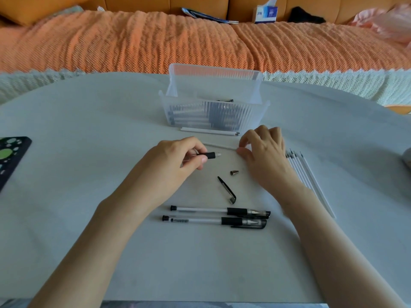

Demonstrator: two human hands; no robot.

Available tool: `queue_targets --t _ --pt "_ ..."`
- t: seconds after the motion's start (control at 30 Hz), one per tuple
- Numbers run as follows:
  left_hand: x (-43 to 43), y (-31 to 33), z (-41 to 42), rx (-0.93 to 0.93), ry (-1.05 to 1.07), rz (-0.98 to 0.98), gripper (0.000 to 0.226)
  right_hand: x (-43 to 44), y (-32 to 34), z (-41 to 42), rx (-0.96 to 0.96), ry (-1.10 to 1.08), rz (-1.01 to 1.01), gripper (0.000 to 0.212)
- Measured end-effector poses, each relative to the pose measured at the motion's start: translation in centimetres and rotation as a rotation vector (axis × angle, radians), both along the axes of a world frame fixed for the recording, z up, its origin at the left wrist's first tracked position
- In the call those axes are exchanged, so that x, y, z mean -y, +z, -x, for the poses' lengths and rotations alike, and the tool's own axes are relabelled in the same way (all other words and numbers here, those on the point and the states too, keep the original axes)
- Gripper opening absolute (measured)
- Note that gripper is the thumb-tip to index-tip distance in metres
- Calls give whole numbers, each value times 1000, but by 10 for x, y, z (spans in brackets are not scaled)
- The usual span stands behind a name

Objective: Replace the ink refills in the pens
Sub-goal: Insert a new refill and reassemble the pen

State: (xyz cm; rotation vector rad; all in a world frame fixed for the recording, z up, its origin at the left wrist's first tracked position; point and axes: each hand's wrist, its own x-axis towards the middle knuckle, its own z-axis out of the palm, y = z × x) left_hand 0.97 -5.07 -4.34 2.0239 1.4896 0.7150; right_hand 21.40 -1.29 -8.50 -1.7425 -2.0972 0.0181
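Note:
My left hand [180,155] holds a pen barrel [209,155] with a black grip, its open end pointing right. My right hand [264,152] pinches the right end of a thin white refill [219,146] that lies across the table just behind the barrel. A small metal pen tip [234,172] and a black cap [226,189] lie loose between my hands. Two assembled capped pens [219,216] rest side by side nearer to me. Several white refills [307,174] lie in a row under and right of my right wrist.
A clear ribbed plastic box [211,107] holding more pens stands behind my hands, with two white refills [209,131] along its front. A dark phone-like object [11,156] lies at the left edge. An orange-covered sofa runs behind the table.

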Motion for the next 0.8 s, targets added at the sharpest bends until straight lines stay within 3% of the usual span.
queue_targets --t 0.13,0.27,0.4,0.8 --pt "-2 1 5 20 22 -5 5 1 3 -1 -48 22 3 12" --pt "-6 0 11 76 61 -19 5 10 21 -5 -410 23 48 5" --pt "-10 0 18 132 118 -53 7 19 33 -11 -604 49 87 10" --pt "-9 6 23 166 130 -80 7 29 39 -16 -620 61 114 13"
